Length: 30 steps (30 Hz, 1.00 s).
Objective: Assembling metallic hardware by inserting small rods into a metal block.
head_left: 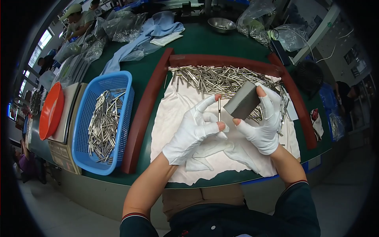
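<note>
My left hand (pixel 188 132), in a white glove with bare fingertips, pinches a slim metal pin (pixel 219 111) upright between thumb and finger. Opposite it, my right hand (pixel 263 136), gloved the same way, grips a dark grey rectangular block (pixel 243 101) between thumb and fingers; it looks like a sanding block. A small gap separates the block from the pin. Beneath both hands lies a pale pink cloth (pixel 166 114), with a crumpled white cloth (pixel 239 157) on it. Behind them, many loose metal pins (pixel 221 77) are heaped along the far side of the pink cloth.
Red-brown rails (pixel 144 118) border the cloth on the left, back and right. To the left stand a blue basket (pixel 80 130) of metal pins and a red-orange bowl (pixel 51 110). A metal bowl (pixel 222 24), plastic bags (pixel 256 19) and a blue cloth (pixel 152 31) lie farther back.
</note>
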Each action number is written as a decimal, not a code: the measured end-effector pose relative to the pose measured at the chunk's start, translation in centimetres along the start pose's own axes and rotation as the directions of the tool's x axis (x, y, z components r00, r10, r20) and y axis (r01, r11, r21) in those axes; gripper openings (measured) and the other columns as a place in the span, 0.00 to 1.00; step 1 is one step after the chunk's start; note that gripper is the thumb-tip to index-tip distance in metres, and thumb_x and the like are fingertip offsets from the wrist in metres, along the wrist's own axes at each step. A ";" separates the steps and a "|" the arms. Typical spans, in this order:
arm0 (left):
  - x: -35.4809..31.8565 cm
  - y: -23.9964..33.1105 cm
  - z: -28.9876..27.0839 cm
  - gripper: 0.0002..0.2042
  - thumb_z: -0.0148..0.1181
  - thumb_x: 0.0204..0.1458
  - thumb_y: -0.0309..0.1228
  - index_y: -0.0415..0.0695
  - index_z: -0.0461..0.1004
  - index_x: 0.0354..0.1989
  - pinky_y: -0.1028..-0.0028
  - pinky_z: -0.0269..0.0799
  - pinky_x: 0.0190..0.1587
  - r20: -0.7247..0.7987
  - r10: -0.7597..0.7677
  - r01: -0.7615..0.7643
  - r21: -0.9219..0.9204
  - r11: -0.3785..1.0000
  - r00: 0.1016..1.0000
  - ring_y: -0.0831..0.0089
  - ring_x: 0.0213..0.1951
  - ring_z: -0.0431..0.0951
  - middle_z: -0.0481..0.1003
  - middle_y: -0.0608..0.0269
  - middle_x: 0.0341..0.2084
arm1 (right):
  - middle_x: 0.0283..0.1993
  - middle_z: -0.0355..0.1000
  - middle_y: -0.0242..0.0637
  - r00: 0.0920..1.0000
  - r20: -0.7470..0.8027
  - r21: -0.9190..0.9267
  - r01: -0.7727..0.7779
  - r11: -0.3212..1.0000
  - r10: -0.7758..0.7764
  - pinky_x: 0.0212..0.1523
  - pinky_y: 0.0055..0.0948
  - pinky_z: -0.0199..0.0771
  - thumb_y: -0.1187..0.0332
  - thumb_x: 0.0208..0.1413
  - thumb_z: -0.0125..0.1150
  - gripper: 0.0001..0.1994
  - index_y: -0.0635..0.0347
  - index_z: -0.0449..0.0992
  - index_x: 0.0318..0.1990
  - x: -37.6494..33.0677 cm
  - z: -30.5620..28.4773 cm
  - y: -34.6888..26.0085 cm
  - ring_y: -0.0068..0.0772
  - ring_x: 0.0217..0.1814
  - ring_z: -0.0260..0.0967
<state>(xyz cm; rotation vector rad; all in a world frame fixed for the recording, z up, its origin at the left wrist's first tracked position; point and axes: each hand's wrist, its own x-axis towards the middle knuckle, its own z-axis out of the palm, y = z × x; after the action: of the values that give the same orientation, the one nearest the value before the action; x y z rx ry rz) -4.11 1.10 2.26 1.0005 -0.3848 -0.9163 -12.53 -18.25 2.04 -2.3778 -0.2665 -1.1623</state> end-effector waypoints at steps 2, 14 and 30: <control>0.0 -0.2 0.0 0.37 0.64 0.47 0.22 0.34 0.52 0.66 0.80 0.71 0.33 -0.018 0.029 -0.028 0.059 0.998 0.999 0.77 0.30 0.77 0.76 0.61 0.27 | 0.56 0.63 0.42 0.999 0.039 -0.042 0.023 0.999 -0.021 0.53 0.39 0.63 0.68 0.30 0.75 0.45 0.58 0.61 0.63 0.2 -0.2 -0.2 0.43 0.54 0.60; -0.5 0.5 0.3 0.32 0.64 0.46 0.20 0.35 0.60 0.62 0.80 0.72 0.35 -0.046 0.039 -0.023 0.306 0.952 0.998 0.81 0.29 0.74 0.71 0.67 0.24 | 0.57 0.63 0.41 0.988 0.139 -0.059 0.081 0.995 -0.072 0.54 0.40 0.62 0.67 0.30 0.73 0.44 0.56 0.62 0.63 0.7 -0.3 -0.2 0.44 0.53 0.61; -0.5 0.2 0.3 0.32 0.63 0.45 0.22 0.34 0.62 0.62 0.86 0.61 0.23 -0.055 -0.026 0.042 0.322 0.946 0.998 0.89 0.21 0.69 0.72 0.72 0.19 | 0.55 0.64 0.41 0.967 0.251 0.085 -0.064 0.994 0.041 0.54 0.38 0.62 0.68 0.29 0.72 0.41 0.59 0.66 0.59 1.2 -0.8 0.1 0.43 0.54 0.61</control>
<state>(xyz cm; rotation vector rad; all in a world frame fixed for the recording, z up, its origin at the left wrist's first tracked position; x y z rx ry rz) -4.56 1.37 2.66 1.3315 -0.4871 -0.8733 -12.31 -18.76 3.36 -2.4318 -0.3306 -0.8080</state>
